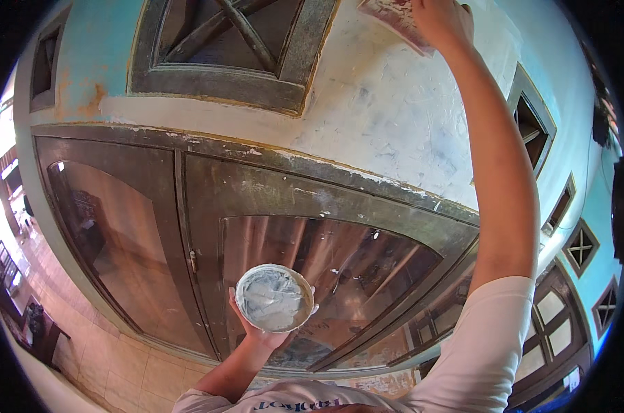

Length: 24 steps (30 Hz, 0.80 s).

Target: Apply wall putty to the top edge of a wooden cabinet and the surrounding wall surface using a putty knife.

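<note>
While the round tub (306, 294) of white paste (269, 303) sits in your left grip (264, 338), spread around its underside, your right grip (446, 22) clasps the flat reddish tool (399, 25) up at the wall (401, 110); press evenly, angle shallow

White glare at far-left opening (4, 131) — blown out; reflections across door glass (388, 261); fisheye bends edges, black rim.

Standing here I'd call this someone's house, going by the worn wooden doors (212, 186) with arched glass panes, the crossed-bar vent window (246, 33) above, turquoise paint (99, 45) around a white-smeared stretch of wall (408, 124), and tiled floor (119, 372), though room or porch I can't quite tell.
</note>
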### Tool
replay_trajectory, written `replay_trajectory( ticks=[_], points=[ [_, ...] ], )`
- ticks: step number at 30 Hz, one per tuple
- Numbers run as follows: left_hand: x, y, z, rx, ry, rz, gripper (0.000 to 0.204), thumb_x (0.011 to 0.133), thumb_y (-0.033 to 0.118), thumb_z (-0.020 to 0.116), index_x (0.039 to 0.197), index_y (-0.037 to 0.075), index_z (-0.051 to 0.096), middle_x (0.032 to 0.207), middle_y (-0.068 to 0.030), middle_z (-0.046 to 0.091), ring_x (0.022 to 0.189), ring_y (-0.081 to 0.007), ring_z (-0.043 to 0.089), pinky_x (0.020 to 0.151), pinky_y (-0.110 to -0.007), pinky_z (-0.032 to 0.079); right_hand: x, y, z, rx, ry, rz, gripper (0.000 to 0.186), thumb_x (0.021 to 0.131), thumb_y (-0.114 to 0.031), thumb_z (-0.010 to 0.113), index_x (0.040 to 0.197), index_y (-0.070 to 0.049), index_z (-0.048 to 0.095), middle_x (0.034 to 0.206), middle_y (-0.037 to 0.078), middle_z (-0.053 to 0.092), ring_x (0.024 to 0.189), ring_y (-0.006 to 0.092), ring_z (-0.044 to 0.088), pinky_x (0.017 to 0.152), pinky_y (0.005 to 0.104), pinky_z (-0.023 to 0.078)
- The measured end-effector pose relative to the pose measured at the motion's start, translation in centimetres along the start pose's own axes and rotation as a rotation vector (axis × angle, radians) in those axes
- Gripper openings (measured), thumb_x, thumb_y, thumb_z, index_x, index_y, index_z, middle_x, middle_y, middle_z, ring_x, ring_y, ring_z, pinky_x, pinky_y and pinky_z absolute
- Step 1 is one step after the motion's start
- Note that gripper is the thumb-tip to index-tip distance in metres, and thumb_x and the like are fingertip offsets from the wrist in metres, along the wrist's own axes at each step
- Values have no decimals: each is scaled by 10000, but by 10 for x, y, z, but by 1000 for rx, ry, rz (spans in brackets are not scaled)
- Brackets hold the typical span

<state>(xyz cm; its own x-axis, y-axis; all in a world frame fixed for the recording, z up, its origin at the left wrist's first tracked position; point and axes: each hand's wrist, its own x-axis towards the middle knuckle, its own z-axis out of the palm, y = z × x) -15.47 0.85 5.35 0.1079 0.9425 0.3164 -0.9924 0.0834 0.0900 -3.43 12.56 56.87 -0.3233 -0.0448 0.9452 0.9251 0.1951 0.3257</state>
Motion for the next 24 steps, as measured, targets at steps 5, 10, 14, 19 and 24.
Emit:
replay_trajectory(
  ticks=[5, 10, 14, 19, 24],
  points=[
    [-2, 1, 3, 9, -61, -17, 1000, 780, 911, 347, 1415, 152, 488, 1425, -157, 515, 1286, -462, 485, 1069, -677, 345, 4, 19, -7, 61, 122, 18, 340, 1062, -366, 348, 1129, -61, 486, 1049, 213, 640, 965, 430, 625, 839, 534, 460],
    [-2, -6, -13, 32, 45, 16, 965, 777, 898, 365, 1416, 185, 487, 1442, -122, 498, 1321, -428, 463, 1069, -668, 353, -42, 8, -64, 266, -73, -36, 319, 1064, -333, 341, 1168, -65, 480, 1094, 209, 634, 1029, 421, 612, 870, 501, 473],
    [-11, -13, 6, -44, 84, -25, 940, 792, 880, 360, 1428, 197, 472, 1463, -95, 477, 1336, -403, 456, 1072, -657, 359, -178, -40, -94, 778, -252, -25, 52, 940, -84, 609, 949, -36, 591, 816, 115, 621, 709, 221, 588, 696, 308, 484],
    [-5, -41, 2, 57, -14, -25, 953, 827, 876, 310, 1462, 177, 444, 1489, -85, 464, 1364, -344, 441, 1101, -613, 351, -338, -80, -99, 881, -531, -5, 183, 807, -106, 738, 926, -58, 607, 820, 118, 614, 728, 350, 596, 640, 439, 464],
    [4, -70, -21, -52, -55, -75, 938, 844, 856, 316, 1449, 156, 474, 1486, -78, 480, 1354, -318, 457, 1129, -530, 345, -411, -74, -94, 888, -608, 170, 195, 831, -118, 725, 982, -56, 620, 855, 115, 636, 765, 353, 619, 657, 431, 486]
  ],
)
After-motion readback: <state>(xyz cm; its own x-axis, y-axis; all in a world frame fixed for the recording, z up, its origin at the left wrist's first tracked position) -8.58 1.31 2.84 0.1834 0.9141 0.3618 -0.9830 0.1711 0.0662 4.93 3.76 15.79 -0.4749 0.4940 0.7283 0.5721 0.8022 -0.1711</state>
